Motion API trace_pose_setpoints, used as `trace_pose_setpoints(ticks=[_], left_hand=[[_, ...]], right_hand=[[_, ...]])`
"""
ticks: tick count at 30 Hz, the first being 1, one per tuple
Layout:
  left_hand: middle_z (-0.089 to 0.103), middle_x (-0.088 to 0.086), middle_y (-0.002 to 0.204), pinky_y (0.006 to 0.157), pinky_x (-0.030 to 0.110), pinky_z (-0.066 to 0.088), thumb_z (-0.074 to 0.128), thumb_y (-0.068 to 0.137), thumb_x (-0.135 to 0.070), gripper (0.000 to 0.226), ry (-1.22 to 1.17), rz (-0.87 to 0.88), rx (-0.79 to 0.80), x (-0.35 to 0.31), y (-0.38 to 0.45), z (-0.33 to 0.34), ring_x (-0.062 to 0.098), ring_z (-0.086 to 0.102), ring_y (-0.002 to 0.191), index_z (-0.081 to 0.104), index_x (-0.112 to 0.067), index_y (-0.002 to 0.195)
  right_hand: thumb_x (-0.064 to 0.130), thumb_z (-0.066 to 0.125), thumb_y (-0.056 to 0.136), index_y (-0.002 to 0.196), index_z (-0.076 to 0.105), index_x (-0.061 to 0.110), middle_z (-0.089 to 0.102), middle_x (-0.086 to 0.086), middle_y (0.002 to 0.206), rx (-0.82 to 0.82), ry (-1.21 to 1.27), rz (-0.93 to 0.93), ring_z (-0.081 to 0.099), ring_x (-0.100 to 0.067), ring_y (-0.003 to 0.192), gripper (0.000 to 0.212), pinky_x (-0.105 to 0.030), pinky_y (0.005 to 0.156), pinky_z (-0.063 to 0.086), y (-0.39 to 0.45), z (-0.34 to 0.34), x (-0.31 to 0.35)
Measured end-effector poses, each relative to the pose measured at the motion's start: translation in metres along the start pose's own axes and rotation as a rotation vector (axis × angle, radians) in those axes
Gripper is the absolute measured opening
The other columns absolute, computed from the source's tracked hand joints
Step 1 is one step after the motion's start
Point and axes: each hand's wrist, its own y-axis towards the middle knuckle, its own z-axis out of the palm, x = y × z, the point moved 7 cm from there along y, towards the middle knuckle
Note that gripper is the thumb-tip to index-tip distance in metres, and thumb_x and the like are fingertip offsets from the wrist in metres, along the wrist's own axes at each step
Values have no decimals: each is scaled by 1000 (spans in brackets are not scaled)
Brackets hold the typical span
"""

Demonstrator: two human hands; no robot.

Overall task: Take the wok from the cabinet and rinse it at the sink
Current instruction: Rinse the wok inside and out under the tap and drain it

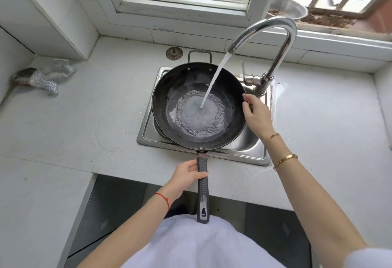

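You have the round black metal wok (199, 106) out of the cabinet and over the steel sink (250, 151) — your left hand (186, 174) clamped on its grey handle, right hand (255, 113) fingers loosely parted at the rim — water pooling inside, so swirling and emptying remain.
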Motion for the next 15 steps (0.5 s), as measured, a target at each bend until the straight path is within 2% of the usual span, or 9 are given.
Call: trace_pose_setpoints(ticks=[3,8,12,15], left_hand=[[64,-1,121,96,26,43,72,84,-8,47,42,15,-10,0,-1,-1,15,58,115,57,-8,129],[62,-3,116,96,25,42,69,87,-8,40,32,50,-24,-1,-3,0,13,57,108,58,-10,126],[68,9,122,106,40,47,68,88,-11,41,-1,71,-29,-1,2,-5,22,63,115,60,-3,128],[68,13,120,106,43,47,68,87,-4,39,5,81,-15,-3,9,-8,25,63,115,61,-2,125]], right_hand=[[18,54,98,127,59,7,66,-7,117,-17,24,29,61,-20,105,32,-41,97,53,-68,17,-10],[31,62,93,122,56,13,63,-2,114,89,2,165,60,-16,103,35,-36,90,54,-166,72,-20],[47,60,91,126,50,16,59,1,114,271,-44,272,60,-16,100,48,-27,80,50,-203,114,-14],[45,59,89,110,51,17,61,0,96,283,21,345,62,-18,81,36,-33,68,51,-205,129,-5]])
